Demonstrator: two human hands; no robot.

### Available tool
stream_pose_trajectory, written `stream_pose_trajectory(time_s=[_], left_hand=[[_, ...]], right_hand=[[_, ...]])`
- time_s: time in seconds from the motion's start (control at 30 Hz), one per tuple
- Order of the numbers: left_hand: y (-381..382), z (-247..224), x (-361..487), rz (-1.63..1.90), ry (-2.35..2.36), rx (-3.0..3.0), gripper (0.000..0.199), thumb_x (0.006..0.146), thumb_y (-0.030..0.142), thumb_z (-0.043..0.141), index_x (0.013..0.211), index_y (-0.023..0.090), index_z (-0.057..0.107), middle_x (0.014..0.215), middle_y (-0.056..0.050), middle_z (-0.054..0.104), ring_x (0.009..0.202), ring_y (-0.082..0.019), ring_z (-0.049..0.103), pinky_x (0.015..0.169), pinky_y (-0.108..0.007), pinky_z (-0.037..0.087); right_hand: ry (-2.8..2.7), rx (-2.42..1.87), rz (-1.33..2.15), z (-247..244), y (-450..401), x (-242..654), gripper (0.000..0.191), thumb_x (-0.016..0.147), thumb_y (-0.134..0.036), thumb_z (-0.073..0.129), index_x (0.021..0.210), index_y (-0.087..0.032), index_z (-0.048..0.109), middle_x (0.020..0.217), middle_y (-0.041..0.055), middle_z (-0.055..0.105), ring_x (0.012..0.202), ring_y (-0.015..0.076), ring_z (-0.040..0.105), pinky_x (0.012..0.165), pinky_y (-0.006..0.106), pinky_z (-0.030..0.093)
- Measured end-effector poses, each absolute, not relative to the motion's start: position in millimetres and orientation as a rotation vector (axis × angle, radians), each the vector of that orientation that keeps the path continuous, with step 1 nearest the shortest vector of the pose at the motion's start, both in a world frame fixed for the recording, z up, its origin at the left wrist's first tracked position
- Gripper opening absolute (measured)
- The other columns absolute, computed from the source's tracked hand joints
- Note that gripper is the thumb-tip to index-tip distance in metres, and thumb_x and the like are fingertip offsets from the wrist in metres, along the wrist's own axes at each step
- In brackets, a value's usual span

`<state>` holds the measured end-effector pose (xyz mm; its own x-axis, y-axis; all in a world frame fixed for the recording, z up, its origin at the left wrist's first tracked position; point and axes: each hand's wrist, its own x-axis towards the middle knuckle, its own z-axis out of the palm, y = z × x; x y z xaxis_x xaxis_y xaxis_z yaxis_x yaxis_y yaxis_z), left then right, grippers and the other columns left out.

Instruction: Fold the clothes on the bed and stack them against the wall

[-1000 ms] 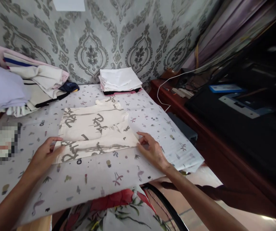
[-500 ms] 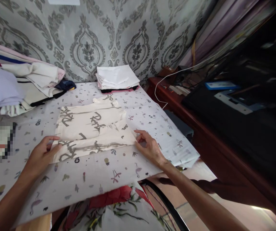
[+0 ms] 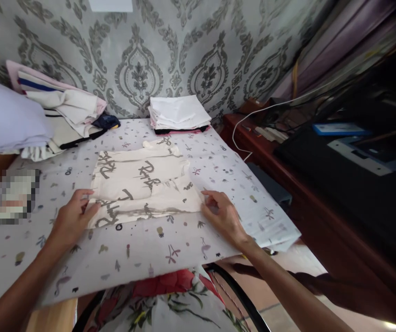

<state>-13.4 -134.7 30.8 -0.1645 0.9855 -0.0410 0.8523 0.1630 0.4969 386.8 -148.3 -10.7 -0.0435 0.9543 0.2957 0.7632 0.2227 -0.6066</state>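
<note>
- A cream garment (image 3: 142,186) printed with grey lettering lies folded flat on the patterned sheet (image 3: 170,244) that covers the table — it sits about mid-sheet, its long edges running side to side.
- The left hand (image 3: 71,219) rests on the garment's near left corner, fingers bent over the fabric edge and thumb on top; it pinches that corner lightly.
- The right hand (image 3: 223,216) meets the garment's near right corner, fingertips curled onto the edge; whether it truly clamps the cloth or only presses it down, I cannot tell.
- The garment thus spans the gap between the two hands, its near fold lying on the line from one to the other.
- Beyond the garment, against the wallpapered wall, stands a stack of folded white cloths (image 3: 179,113).
- Left of the garment and farther back lies a loose heap of clothes (image 3: 62,117), with a pale pillow (image 3: 7,122) beside it.
- Right of the garment, past the sheet's edge, a dark wooden desk (image 3: 287,184) carries a white cable (image 3: 249,124).
</note>
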Motion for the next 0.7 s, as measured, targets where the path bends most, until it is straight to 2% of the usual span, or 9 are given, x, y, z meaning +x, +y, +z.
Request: stream_pose_trajectory(time_s=[0.07,0.13,0.23,0.3,0.4,0.5,0.57,0.7], left_hand=[[-134.6,32.3,-4.9,0.462,2.194,2.048,0.055,0.09,0.055,0.045,0.128,0.016,0.052,0.105,-0.014,0.069,0.096,-0.033,0.065,0.078,-0.042,0.051],[-132.7,28.7,10.1,0.47,2.124,2.362,0.054,0.096,0.05,0.038,0.132,0.012,0.051,0.125,-0.02,0.063,0.116,-0.037,0.059,0.093,-0.049,0.048],[-129.2,12.7,37.3,0.393,1.692,2.655,0.053,0.103,0.045,0.027,0.144,0.015,0.044,0.146,-0.016,0.053,0.136,-0.03,0.047,0.111,-0.045,0.039],[-128.8,-0.6,49.0,0.284,1.416,2.748,0.058,0.105,0.048,0.022,0.152,0.018,0.034,0.156,-0.011,0.044,0.145,-0.025,0.038,0.117,-0.041,0.031],[-130.6,-14.6,45.5,0.224,1.252,2.851,0.071,0.102,0.058,0.027,0.16,0.019,0.013,0.162,-0.011,0.033,0.15,-0.024,0.029,0.123,-0.042,0.019],[-132.3,-18.8,23.4,0.25,1.308,2.908,0.084,0.099,0.063,0.033,0.161,0.021,-0.005,0.162,-0.011,0.031,0.15,-0.026,0.029,0.123,-0.043,0.017],[-133.5,-19.7,7.1,0.257,1.374,2.91,0.086,0.099,0.063,0.036,0.161,0.022,-0.008,0.162,-0.011,0.031,0.149,-0.026,0.03,0.122,-0.042,0.019],[-134.8,-25.2,-19.0,0.259,1.479,2.828,0.083,0.098,0.062,0.039,0.161,0.028,-0.004,0.164,-0.008,0.028,0.149,-0.027,0.032,0.122,-0.044,0.02]], right_hand=[[-1.933,-1.508,0.228,-5.9,-141.2,380.8,0.027,0.089,-0.027,0.056,0.113,-0.02,0.066,0.088,0.0079,0.066,0.087,0.0257,0.061,0.081,0.042,0.053],[-2.061,-1.398,0.135,-1.1,-130.6,367.7,0.029,0.095,-0.029,0.049,0.116,-0.019,0.066,0.104,0.012,0.068,0.101,0.0277,0.062,0.089,0.045,0.053],[-2.314,-1.257,0.091,-1.6,-113.5,342.7,0.041,0.103,-0.03,0.037,0.134,-0.015,0.058,0.139,0.0152,0.058,0.13,0.0272,0.052,0.107,0.046,0.045],[-2.472,-1.237,0.069,-9.1,-105.3,331.1,0.048,0.105,-0.035,0.031,0.146,-0.014,0.047,0.153,0.0151,0.046,0.143,0.0264,0.04,0.115,0.048,0.038],[-2.599,-1.27,0.005,-24.4,-99.9,328.9,0.056,0.105,-0.043,0.03,0.155,-0.016,0.034,0.159,0.0133,0.037,0.149,0.0255,0.029,0.119,0.051,0.031],[-2.602,-1.305,-0.076,-35.4,-99.5,337.2,0.058,0.105,-0.046,0.032,0.158,-0.021,0.027,0.161,0.0105,0.034,0.151,0.0239,0.026,0.12,0.05,0.029],[-2.584,-1.321,-0.108,-38.7,-100.8,342.8,0.059,0.105,-0.046,0.033,0.158,-0.022,0.028,0.161,0.0105,0.034,0.15,0.0246,0.027,0.119,0.051,0.03],[-2.545,-1.307,-0.03,-35.2,-101.8,354.7,0.055,0.104,-0.045,0.037,0.154,-0.023,0.037,0.159,0.0109,0.038,0.148,0.0265,0.034,0.118,0.054,0.03]])
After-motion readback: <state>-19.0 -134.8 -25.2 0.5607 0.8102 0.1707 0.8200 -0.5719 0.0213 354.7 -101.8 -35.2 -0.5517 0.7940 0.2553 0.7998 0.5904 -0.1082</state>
